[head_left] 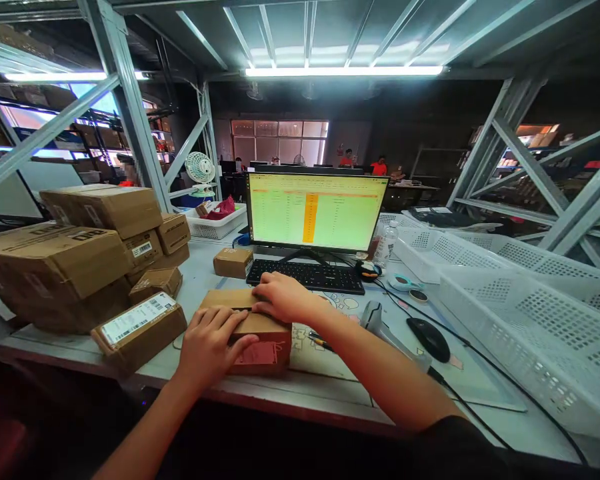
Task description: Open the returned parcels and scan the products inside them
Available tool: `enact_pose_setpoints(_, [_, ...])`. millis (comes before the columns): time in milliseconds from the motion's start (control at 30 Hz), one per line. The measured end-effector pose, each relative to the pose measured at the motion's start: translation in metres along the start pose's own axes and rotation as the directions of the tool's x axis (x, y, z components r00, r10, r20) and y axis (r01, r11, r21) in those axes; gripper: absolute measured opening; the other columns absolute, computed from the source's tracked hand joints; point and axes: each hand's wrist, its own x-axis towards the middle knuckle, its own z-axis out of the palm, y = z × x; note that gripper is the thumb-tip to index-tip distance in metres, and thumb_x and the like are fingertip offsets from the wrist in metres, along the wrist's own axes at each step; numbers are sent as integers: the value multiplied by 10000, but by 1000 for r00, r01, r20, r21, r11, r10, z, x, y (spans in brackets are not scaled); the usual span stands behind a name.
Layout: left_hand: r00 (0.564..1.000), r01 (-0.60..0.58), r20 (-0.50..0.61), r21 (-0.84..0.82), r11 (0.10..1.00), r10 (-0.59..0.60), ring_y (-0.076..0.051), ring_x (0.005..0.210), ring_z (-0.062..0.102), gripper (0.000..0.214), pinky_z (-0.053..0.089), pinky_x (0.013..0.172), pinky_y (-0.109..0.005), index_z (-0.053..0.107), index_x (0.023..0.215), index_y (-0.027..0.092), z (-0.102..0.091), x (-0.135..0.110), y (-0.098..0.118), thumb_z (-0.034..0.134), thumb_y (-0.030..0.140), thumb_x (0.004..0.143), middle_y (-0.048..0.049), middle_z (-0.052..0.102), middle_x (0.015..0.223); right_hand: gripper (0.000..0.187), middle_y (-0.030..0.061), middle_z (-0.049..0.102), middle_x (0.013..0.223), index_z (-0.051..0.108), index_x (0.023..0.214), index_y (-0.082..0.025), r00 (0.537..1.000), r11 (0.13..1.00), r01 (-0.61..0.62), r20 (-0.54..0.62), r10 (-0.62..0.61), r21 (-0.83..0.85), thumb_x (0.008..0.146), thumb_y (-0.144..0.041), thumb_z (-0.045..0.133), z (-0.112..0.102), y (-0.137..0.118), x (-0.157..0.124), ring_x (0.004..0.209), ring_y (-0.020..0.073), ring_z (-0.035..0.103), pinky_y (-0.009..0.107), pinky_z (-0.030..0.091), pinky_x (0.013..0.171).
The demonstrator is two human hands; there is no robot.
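A brown cardboard box [263, 360] with a reddish label on its front sits at the desk's near edge. A narrow dark gap shows between its top flaps. My left hand [207, 343] grips the near left edge, fingers over the top flap and thumb against the front. Bent at the knuckles, the fingers of my right hand [287, 299] press on the top at the gap, holding the flap; their tips are partly hidden. Behind the box are a black keyboard [313, 276] and a small carton [233, 263]. To the right lies a grey barcode scanner [375, 320].
Stacked cartons [55, 257] and a labelled box [140, 327] crowd the left. A monitor [317, 210] stands behind. On the right are a mouse [429, 339], tape roll [405, 283], bottle [386, 245], cables and white baskets [520, 327]. Metal posts frame the desk.
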Motion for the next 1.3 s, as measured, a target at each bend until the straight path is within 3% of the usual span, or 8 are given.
enact_pose_setpoints(233, [969,101,241,-170,980,-58,-300,1036,626,449,455,934,-428,735,1155,198,-8,14,-9,531,573,1015,-107,682,1066,501,142,747,1164,745,1182,-199,946,947,-320,-52,319,-12,1108,-481,338,-10,23,23,1111,290,685,359,491,901])
enact_pose_setpoints(400, [725,242,688,-298,923,32,-270,1035,673,434,491,902,-366,738,1158,235,-20,75,-42,589,586,952,-79,680,1162,544,152,743,1209,795,1124,-209,929,929,-369,11,369,34,1067,-537,366,-8,40,48,1125,315,686,374,510,897])
enact_pose_setpoints(533, [576,285,815,-275,918,65,-276,1016,683,468,507,821,-328,678,1154,228,-30,111,-42,784,481,775,-60,715,1125,581,164,728,1251,798,1144,-192,917,913,-399,50,396,84,1055,-564,362,3,49,51,1162,317,671,374,504,926])
enact_pose_setpoints(733, [916,-51,402,96,994,8,-282,852,645,182,475,726,-364,653,896,204,-44,44,12,554,60,844,-83,669,892,645,169,760,1154,811,1085,-133,900,883,-430,158,405,187,1070,-560,328,21,59,49,1038,282,713,317,513,848])
enact_pose_setpoints(867, [966,-92,246,30,995,82,-281,842,639,104,489,727,-373,663,938,210,-47,1,17,576,174,896,-80,676,895,642,184,749,1181,808,1088,-118,896,869,-442,161,414,223,1063,-572,355,24,58,52,1062,299,707,331,511,879])
enact_pose_setpoints(1000, [824,111,560,-317,942,91,-238,908,689,353,530,780,-328,699,1118,249,-61,38,-9,549,538,983,-57,721,1111,639,172,744,1202,807,1094,-136,893,863,-447,162,419,234,1061,-584,352,20,53,48,1090,296,698,341,507,921])
enact_pose_setpoints(1100, [681,251,712,-445,859,170,-246,1063,697,484,554,864,-320,661,1337,267,-64,85,-30,416,534,1016,-73,695,1309,621,163,742,1211,801,1120,-156,888,855,-459,155,433,241,1055,-590,362,16,51,42,1103,296,693,349,509,926])
enact_pose_setpoints(1300, [432,140,898,-152,978,78,-337,1274,620,774,496,1061,-421,585,1458,207,-22,123,-28,728,346,711,-142,635,1425,518,158,763,1121,810,953,-169,884,827,-464,99,458,319,1009,-580,500,17,46,37,1074,306,694,366,515,917])
